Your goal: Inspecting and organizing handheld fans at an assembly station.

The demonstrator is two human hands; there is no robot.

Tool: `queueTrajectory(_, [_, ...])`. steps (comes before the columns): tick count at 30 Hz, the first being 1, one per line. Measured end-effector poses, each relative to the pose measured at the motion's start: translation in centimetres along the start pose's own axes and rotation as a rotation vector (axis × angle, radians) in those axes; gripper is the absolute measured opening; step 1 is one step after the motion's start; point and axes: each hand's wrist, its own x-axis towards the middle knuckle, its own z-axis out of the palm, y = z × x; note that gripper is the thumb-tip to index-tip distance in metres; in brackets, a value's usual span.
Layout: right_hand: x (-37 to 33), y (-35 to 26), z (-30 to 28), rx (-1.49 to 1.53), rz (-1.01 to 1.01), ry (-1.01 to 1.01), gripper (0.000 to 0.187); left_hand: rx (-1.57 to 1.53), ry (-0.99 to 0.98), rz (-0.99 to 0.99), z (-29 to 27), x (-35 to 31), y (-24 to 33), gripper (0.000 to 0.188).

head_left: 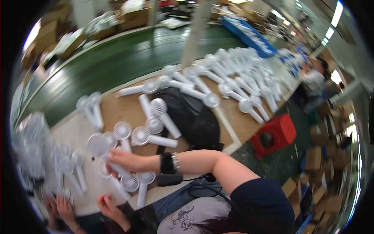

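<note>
My right hand (126, 160), with a black band and a bracelet at its wrist, is closed around a white handheld fan (99, 145); the fan's round head sticks out beyond my fingers. Below it, my left hand (110, 209) is held over the table's near edge, fingers loosely bent and apart, with nothing visible in them. Close to that hand is the handle of another white handheld fan (119, 189). More fans lie around my right hand, among them one with a round grille (122, 130) and one lying sideways (163, 140).
A co-worker's hands (64, 206) are at the left, near several fans (79, 169) and clear plastic bags (32, 144). A black mesh-panelled item (193, 117) lies mid-table. Many fans (237, 64) crowd the far right. Beyond are a green conveyor belt (128, 50), blue tray (249, 37) and red stool (278, 130).
</note>
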Motion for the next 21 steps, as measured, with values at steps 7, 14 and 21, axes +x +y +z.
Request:
queueTrajectory(7, [-0.6, -0.2, 0.2, 0.036, -0.026, -0.018, 0.022, -0.023, -0.004, 0.089, -1.6, 1.1, -3.7, 0.011])
queueTrajectory(14, [-0.7, -0.1, -0.1, 0.054, -0.045, 0.003, 0.021, 0.049, 0.006, 0.054, 0.1, 0.3, -0.8, 0.012])
queueTrajectory(21, [-0.2, 0.2, -0.2, 0.059, -0.065, 0.002, 0.020, 0.064, 0.009, 0.065, 0.5, 0.0, 0.2, 0.013])
